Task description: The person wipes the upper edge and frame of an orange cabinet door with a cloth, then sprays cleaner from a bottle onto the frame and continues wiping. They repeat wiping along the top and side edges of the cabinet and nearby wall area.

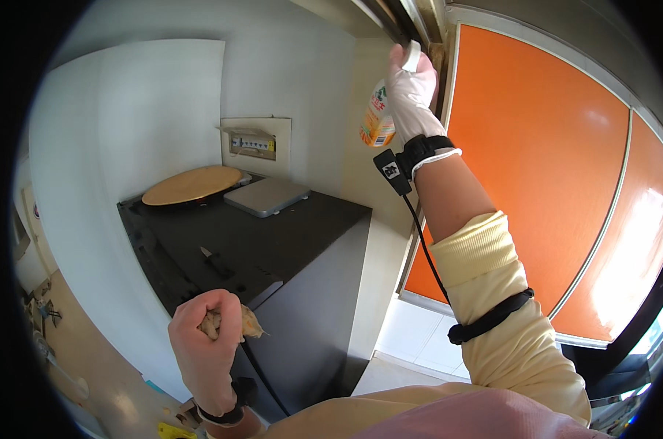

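My gloved right hand (413, 90) is raised at the top of the view, gripping a spray bottle (378, 118) of cleaner by its neck. The bottle has a white trigger head (412, 56) and an orange printed label; it hangs tilted beside a door frame (438, 57). At the lower left, my gloved left hand (208, 343) is closed around a crumpled beige cloth (250, 322). One end of the cloth sticks out past my fingers, in front of the dark refrigerator-like cabinet (315, 307).
On the black top (265, 236) lie a small knife (216, 262), a grey flat scale (266, 196) and a round tan board (194, 185). A breaker box (254, 144) sits in the wall behind. Orange cabinet doors (534, 164) stand at right. A cable (422, 236) runs along my right arm.
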Tool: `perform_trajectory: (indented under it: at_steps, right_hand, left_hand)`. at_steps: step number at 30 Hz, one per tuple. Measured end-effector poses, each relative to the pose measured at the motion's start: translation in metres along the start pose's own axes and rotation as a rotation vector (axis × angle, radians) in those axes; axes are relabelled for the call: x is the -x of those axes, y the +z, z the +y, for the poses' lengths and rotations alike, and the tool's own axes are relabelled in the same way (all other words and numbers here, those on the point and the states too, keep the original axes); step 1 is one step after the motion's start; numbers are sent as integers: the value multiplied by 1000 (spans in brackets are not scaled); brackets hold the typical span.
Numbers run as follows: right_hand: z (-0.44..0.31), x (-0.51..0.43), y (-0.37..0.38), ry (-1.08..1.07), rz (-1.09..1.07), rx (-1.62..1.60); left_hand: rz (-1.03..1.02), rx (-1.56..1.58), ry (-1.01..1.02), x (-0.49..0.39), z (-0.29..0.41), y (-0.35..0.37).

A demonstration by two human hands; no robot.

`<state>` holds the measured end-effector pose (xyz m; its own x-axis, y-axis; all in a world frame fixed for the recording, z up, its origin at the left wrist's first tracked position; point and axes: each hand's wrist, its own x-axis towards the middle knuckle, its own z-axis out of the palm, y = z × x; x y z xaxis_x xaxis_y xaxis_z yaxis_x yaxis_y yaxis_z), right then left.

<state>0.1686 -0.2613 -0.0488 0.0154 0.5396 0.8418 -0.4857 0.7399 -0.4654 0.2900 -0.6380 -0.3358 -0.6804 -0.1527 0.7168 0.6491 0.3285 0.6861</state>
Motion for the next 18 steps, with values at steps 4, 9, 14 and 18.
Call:
perform_trajectory:
  at_steps: [4, 9, 14, 18]
  right_hand:
    - [-35, 1, -18, -132, -88, 139]
    - [-65, 17, -30, -463, 95, -21]
    - [-94, 43, -44, -605, -88, 76]
    - [-126, 62, -57, -422, -231, -314]
  left_hand:
    - [-1, -6, 4, 0, 1, 1]
    - [-11, 10, -59, 1, 8, 1]
    - [-16, 60, -104, 5, 25, 1]
    - [-10, 81, -73, 9, 36, 0]
